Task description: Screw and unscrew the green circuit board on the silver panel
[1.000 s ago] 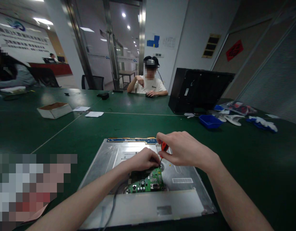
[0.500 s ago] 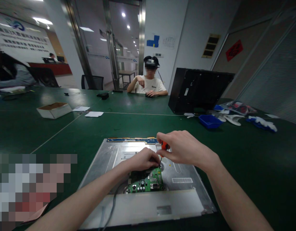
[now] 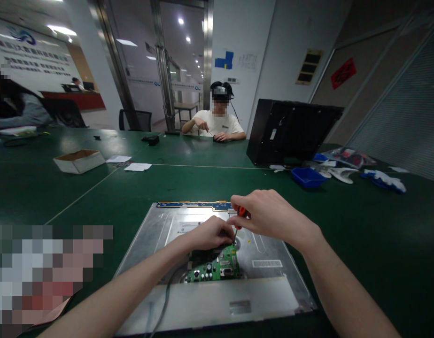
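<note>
My right hand (image 3: 264, 211) is closed around the red-and-black handle of a screwdriver (image 3: 241, 213). Its thin shaft points down to the upper right corner of a green circuit board (image 3: 217, 267). Beside that tip, my left hand (image 3: 213, 232) rests over the board's far edge with fingers curled together; whatever they pinch is hidden. The board sits on the silver metal back of a flat display panel (image 3: 273, 249), which lies on the table. Along the panel's far edge runs a narrow blue circuit strip (image 3: 189, 205). A grey cable (image 3: 166, 300) passes down the panel's left part.
Beyond the panel on the green table (image 3: 189, 180) stand a black monitor housing (image 3: 294, 131), a blue tray (image 3: 307, 178) and gloves (image 3: 384, 180). An open box (image 3: 79, 163) and papers (image 3: 137, 167) lie to the left. Another person (image 3: 220, 122) works across the table.
My right hand has turned slightly on the screwdriver handle, its thumb shifting a little left. My left hand and the board stay put. The person opposite has lowered one hand.
</note>
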The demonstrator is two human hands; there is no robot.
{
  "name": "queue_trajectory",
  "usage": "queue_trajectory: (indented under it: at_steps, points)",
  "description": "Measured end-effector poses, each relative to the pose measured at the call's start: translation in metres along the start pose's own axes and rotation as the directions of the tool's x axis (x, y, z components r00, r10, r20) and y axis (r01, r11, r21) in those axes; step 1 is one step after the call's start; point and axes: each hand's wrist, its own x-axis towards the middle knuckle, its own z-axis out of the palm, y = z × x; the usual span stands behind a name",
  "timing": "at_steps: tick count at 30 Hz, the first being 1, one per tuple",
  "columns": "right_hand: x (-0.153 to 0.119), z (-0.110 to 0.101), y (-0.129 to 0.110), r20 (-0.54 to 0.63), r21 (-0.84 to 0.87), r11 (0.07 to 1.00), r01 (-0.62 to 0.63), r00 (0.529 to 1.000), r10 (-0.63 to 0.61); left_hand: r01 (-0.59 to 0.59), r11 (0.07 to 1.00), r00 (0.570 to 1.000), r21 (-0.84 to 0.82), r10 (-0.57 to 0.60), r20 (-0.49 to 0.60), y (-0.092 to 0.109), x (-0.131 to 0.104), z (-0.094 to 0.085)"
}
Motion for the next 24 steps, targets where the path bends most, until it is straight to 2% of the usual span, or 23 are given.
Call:
queue_trajectory:
  at_steps: [9,16,21,24]
  points:
    - [-0.0029,-0.0004,0.0012,-0.009,0.057,0.997,0.05,0.999,-0.05,-0.022,1.0,1.0,-0.006,0.022,-0.003,-0.0014,0.0001,0.0004]
    - [0.0005,0.0019,0.0014,-0.017,-0.017,1.0,-0.001,1.0,0.0,-0.027,0.998,1.0,0.054,0.027,0.005,0.0006,-0.0002,-0.0006]
    - [-0.003,0.0015,0.0023,-0.034,0.074,0.995,0.07,0.997,-0.068,-0.021,0.999,1.0,0.029,0.021,-0.001,-0.0008,-0.0001,0.0004]
    - [-0.003,0.0007,0.002,-0.027,0.072,0.995,0.066,0.998,-0.064,-0.03,0.999,1.0,0.013,0.03,0.001,-0.0007,-0.0002,0.0004]
